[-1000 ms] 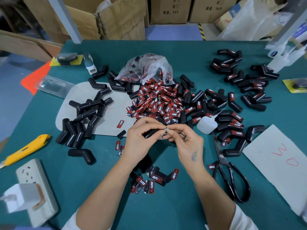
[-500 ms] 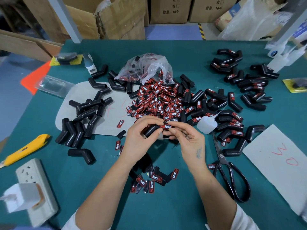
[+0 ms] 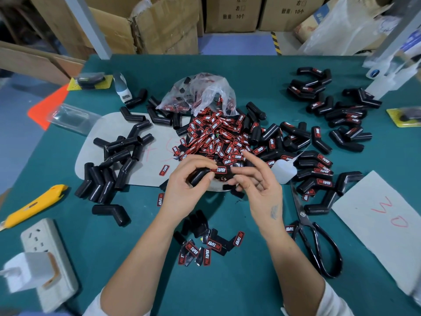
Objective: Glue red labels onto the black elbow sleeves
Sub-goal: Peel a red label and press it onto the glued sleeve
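Observation:
My left hand (image 3: 189,181) grips a black elbow sleeve (image 3: 200,175) above the table's middle, and a red label (image 3: 221,170) lies on the sleeve's upper end. My right hand (image 3: 257,183) is beside it with fingers spread; its thumb and a fingertip touch the sleeve just right of the label. A heap of red labels (image 3: 218,137) spills from a clear plastic bag (image 3: 200,92) behind my hands. Unlabelled black sleeves (image 3: 114,160) lie at the left, labelled ones (image 3: 319,167) at the right. A small white glue bottle (image 3: 283,173) stands right of my hands.
Black scissors (image 3: 316,236) lie at the right, next to white paper (image 3: 382,215) with red writing. A yellow utility knife (image 3: 32,206) and a power strip (image 3: 45,258) sit at the left. Loose labels and backings (image 3: 205,245) lie between my forearms. Cardboard boxes stand beyond the far table edge.
The label has gone from between my fingertips onto the sleeve's end. My right hand's fingers have opened and spread, and both hands have lifted slightly toward the label heap.

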A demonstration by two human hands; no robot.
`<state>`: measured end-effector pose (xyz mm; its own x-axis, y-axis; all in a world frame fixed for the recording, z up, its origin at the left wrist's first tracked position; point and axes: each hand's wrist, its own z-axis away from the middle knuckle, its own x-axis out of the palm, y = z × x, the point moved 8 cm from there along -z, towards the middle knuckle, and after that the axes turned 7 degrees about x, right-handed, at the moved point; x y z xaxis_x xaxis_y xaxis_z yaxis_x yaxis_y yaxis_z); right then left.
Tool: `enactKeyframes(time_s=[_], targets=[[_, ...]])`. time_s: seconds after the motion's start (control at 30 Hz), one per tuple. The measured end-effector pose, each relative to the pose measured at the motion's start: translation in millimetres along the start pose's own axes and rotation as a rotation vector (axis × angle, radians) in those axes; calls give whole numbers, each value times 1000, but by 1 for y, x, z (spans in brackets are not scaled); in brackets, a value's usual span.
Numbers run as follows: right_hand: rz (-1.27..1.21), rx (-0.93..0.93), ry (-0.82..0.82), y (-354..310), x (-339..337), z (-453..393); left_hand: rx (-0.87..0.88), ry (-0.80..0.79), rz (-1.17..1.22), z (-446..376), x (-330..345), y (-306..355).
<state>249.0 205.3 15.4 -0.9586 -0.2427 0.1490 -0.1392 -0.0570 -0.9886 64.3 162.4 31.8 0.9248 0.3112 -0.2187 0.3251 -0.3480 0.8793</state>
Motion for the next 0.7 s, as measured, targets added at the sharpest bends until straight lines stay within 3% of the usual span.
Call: enactKeyframes(time_s=[0.07,0.17,0.27,0.47,0.7], targets=[[5,-12,-3,-4,-4,-1,-2,6,-4,-1,-4,-2],[-358,168,-129,-1,3,-3,6,-2,-5,-1,-4,-3],[-449,226,-156,5,5,-3,-1,-6,-10,-1,-3,-5],[-247,313,-44,16,3,-1,-49,-18,21,2,0,-8],[56,160,-32,12,10,0,-68,-86,15,4,9,-2]])
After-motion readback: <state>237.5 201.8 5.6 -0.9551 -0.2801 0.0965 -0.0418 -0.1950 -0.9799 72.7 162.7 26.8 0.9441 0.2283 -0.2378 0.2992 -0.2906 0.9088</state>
